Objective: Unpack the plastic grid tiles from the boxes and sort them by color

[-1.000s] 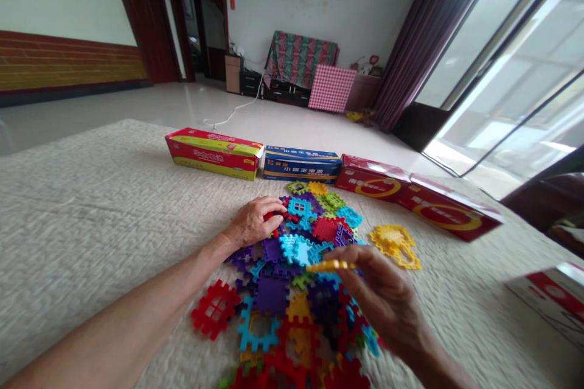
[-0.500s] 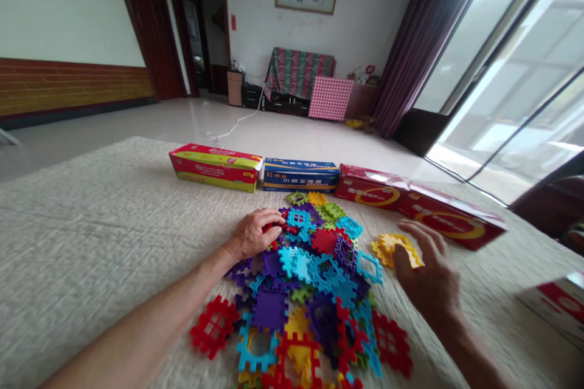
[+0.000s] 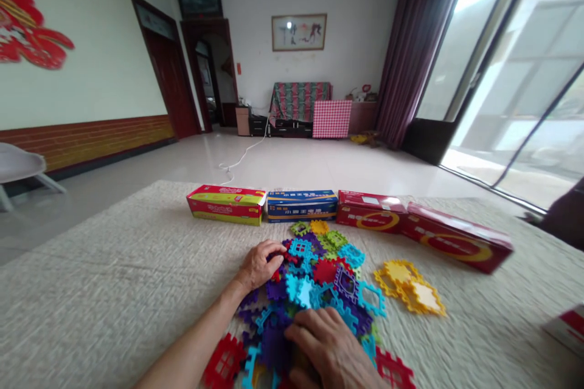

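Note:
A heap of toothed plastic connecting tiles in several colours lies on the woven cover. At its left edge my left hand (image 3: 261,264) is curled, thumb and fingers round a red tile (image 3: 288,256). A light blue window tile (image 3: 300,248) sits beside those fingers. My right hand (image 3: 331,343) is over the near part of the heap, fingers apart and pointing down beside a purple tile (image 3: 275,343). It hides the tiles beneath it; something yellowish shows dimly between its thumb and fingers. Apart on the right lies a group of yellow tiles (image 3: 401,273).
Behind the heap stand a red-and-yellow box (image 3: 227,205), a blue box (image 3: 302,206) and two red boxes, one (image 3: 370,211) next to the other (image 3: 456,237). Another box (image 3: 568,329) is at the right edge. A white chair (image 3: 20,165) stands far left.
My right hand has left the yellow tiles on the right and moved left and nearer, over the heap. The yellow group is more spread out. My left hand keeps its place; the view has tilted up.

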{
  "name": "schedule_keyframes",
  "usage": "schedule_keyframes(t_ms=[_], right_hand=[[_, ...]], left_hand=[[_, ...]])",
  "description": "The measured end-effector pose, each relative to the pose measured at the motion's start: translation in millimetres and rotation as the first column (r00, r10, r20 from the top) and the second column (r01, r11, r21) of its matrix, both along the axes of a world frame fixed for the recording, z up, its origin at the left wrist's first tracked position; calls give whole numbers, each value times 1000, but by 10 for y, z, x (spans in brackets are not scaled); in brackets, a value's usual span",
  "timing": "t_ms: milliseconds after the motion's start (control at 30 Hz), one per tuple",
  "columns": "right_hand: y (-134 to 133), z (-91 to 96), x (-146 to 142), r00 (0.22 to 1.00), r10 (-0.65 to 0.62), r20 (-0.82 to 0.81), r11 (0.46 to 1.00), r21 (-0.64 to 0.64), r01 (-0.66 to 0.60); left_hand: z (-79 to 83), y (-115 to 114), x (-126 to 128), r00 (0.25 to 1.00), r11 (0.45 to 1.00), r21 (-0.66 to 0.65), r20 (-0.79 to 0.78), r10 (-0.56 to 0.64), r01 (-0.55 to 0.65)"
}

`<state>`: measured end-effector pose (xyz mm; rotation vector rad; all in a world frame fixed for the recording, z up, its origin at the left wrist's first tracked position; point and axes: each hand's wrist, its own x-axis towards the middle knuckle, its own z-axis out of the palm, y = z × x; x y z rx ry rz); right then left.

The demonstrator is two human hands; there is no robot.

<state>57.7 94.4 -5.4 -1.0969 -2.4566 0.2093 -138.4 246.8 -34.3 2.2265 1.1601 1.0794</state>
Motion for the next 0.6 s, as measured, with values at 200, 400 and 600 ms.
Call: schedule_keyframes(t_ms=[200,400,600], right_hand=[[154,-390,-57,1000,-3,27,972,237,-4],[224,-538,-96,998,17,-57,943,334,3],[319,-705,-189,973,24,-228,859,503,97]], left_hand=[[-14,90,67,998,996,-72,-31,51,-53],[-36,123,98,994,989,-102,-37,104,-107],[-10,58,124,991,989,-95,-88,104,-112]])
